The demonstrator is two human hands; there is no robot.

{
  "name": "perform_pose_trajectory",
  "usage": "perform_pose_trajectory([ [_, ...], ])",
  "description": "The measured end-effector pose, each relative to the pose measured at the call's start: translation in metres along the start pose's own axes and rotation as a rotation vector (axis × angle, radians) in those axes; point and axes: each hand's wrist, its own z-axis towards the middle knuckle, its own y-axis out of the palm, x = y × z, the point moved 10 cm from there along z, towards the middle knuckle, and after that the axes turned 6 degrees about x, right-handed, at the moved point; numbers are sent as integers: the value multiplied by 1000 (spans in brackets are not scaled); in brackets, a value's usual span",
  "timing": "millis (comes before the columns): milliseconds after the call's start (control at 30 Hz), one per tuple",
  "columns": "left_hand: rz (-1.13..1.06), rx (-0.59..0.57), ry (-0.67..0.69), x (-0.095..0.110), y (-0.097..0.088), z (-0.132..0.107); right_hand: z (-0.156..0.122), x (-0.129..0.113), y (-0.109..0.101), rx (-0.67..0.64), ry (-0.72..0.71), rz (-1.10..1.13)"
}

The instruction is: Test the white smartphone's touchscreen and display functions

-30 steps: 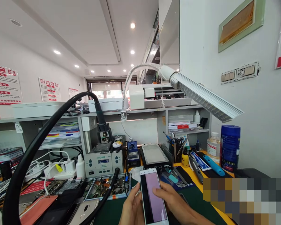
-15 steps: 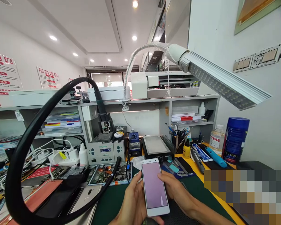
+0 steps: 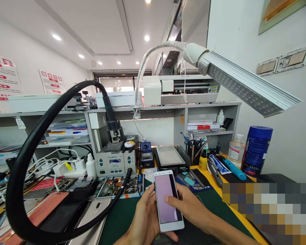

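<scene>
A white smartphone (image 3: 165, 204) with a pale purple lit screen is held upright above the green mat (image 3: 122, 217). My left hand (image 3: 146, 214) wraps around its left edge and lower back, with fingertips showing below the phone. At the right edge is my right hand (image 3: 188, 204), its thumb laid over the middle of the screen. The other fingers of that hand are behind the phone and hidden.
A thick black hose (image 3: 17, 153) loops across the left from a grey soldering station (image 3: 114, 163). Several phones and a tray of circuit boards (image 3: 122, 186) lie left. A blue canister (image 3: 257, 149) and yellow bottle (image 3: 203, 161) stand right. A lamp (image 3: 250, 85) hangs overhead.
My right thumb has moved left and down, from the screen's right edge onto its middle. The phone stays in both hands, and the view has shifted slightly.
</scene>
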Motion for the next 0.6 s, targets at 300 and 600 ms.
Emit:
perform_pose_trajectory([
  [300,1,12,-8,-2,-2,1,-1,12,2,-45,111,225],
  [600,5,7,43,2,-1,-1,2,20,0,-24,122,328],
])
